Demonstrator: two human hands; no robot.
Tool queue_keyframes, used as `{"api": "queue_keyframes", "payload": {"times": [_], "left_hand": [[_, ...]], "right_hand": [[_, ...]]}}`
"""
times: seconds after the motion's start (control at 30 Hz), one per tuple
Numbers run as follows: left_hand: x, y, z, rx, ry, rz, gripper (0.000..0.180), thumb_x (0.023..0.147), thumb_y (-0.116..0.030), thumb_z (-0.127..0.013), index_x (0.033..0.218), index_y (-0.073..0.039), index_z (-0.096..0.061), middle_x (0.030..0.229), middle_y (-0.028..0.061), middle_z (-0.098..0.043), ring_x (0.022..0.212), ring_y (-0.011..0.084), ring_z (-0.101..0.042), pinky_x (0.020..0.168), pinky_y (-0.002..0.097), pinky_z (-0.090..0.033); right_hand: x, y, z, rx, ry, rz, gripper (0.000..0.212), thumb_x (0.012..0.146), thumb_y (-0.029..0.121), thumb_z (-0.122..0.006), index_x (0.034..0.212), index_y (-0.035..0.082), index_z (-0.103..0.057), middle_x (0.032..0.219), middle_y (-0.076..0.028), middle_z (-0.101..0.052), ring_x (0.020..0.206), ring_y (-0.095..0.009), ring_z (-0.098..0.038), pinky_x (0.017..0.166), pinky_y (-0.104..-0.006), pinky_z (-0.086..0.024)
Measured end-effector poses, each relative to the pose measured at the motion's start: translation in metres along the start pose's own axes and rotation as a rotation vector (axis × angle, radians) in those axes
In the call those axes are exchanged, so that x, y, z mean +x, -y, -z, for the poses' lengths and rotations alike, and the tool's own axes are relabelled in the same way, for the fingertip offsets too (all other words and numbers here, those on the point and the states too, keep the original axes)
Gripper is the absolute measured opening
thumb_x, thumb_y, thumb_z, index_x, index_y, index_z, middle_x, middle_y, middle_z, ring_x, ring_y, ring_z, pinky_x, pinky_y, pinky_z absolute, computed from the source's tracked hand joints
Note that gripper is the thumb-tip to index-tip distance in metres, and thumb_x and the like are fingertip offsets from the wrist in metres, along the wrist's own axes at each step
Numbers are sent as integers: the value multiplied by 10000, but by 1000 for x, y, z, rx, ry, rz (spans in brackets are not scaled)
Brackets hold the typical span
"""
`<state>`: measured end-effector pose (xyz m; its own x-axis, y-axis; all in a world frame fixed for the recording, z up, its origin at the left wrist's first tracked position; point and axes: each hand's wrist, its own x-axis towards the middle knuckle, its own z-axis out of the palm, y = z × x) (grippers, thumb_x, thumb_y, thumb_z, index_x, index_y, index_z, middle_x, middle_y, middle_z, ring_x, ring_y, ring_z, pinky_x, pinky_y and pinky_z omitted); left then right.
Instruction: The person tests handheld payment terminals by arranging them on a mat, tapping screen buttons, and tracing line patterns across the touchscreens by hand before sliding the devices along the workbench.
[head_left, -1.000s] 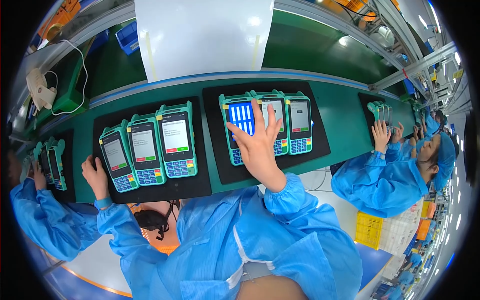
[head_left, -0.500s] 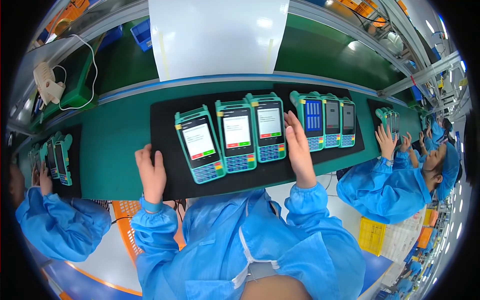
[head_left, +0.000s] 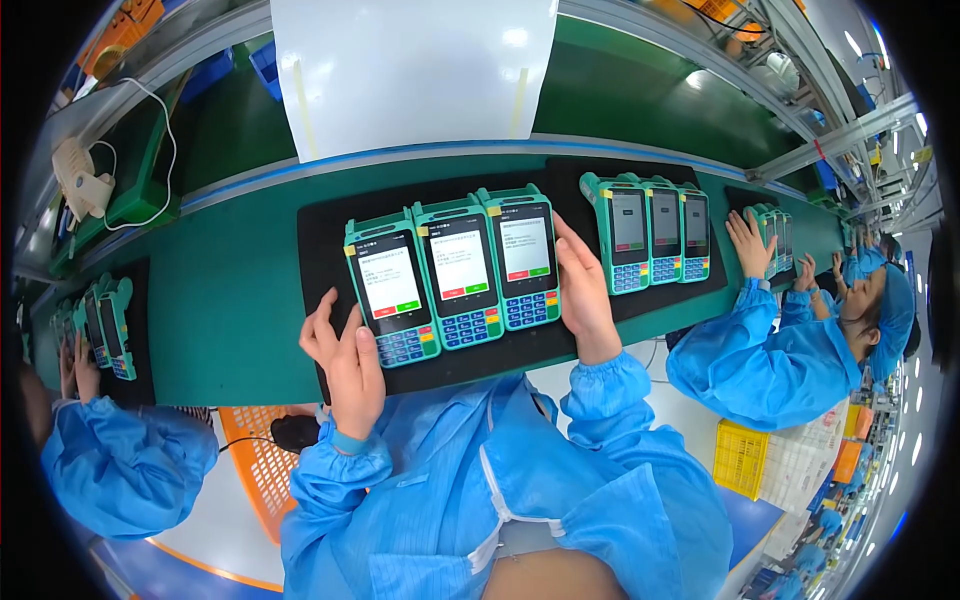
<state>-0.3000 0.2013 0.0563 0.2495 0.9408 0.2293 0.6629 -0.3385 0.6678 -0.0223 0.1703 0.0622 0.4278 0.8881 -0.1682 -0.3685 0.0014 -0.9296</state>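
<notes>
Three green handheld payment terminals stand side by side on a black mat (head_left: 480,362) in front of me: a left one (head_left: 388,285), a middle one (head_left: 458,270) and a right one (head_left: 525,258). Each has a lit white screen with a red and a green button, above a blue keypad. My left hand (head_left: 348,365) is at the left terminal's lower left side, fingers spread and the thumb up near its edge. Along the right terminal's outer side lies my right hand (head_left: 585,295), fingers stretched out. Neither hand is wrapped round a terminal.
To the right, three similar terminals (head_left: 655,235) with dim screens lie on another black mat. Beyond them a co-worker's hand (head_left: 748,245) touches more terminals. At far left, another person's hands are beside terminals (head_left: 115,325). A white sheet (head_left: 415,75) hangs behind the bench.
My left hand has moved inward, and the left terminal has come rightward against the middle one, so the three now line up closely. The neighbouring blue-grid screen has turned grey.
</notes>
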Motion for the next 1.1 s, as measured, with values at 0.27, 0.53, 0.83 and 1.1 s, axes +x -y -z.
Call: {"api": "queue_keyframes", "payload": {"times": [0.27,0.53,0.83,1.1], "left_hand": [[1,-34,-8,215,-147,-14,414,894,-151,-551,1293,-39,-536,1460,250,-274,1256,445,-249,1049,523,-234],[-4,-80,-43,206,-82,-281,302,821,-101,-683,1118,-156,-691,1468,231,-300,1288,452,-189,1066,477,-212],[-14,-68,-30,277,-132,-236,290,803,-132,-702,1092,-160,-703,1465,198,-328,1273,410,-201,1026,462,-240],[-21,-52,-17,346,-158,-137,267,826,-65,-661,1079,-131,-713,1461,220,-326,1286,442,-226,1062,470,-253]], "right_hand": [[-11,2,1,-48,101,53,666,840,-78,-514,1459,-23,-275,1433,-179,-408,1317,-240,-423,1081,-341,-351],[-9,7,1,-38,127,51,690,823,-90,-519,1461,-29,-263,1432,-183,-406,1323,-243,-416,1083,-341,-349],[-12,4,1,-40,154,50,698,817,-90,-527,1462,-14,-272,1430,-177,-412,1325,-240,-417,1086,-343,-349],[-17,9,8,-111,129,73,640,856,-50,-519,1455,1,-299,1417,-186,-428,1308,-265,-443,1071,-357,-381]]}}
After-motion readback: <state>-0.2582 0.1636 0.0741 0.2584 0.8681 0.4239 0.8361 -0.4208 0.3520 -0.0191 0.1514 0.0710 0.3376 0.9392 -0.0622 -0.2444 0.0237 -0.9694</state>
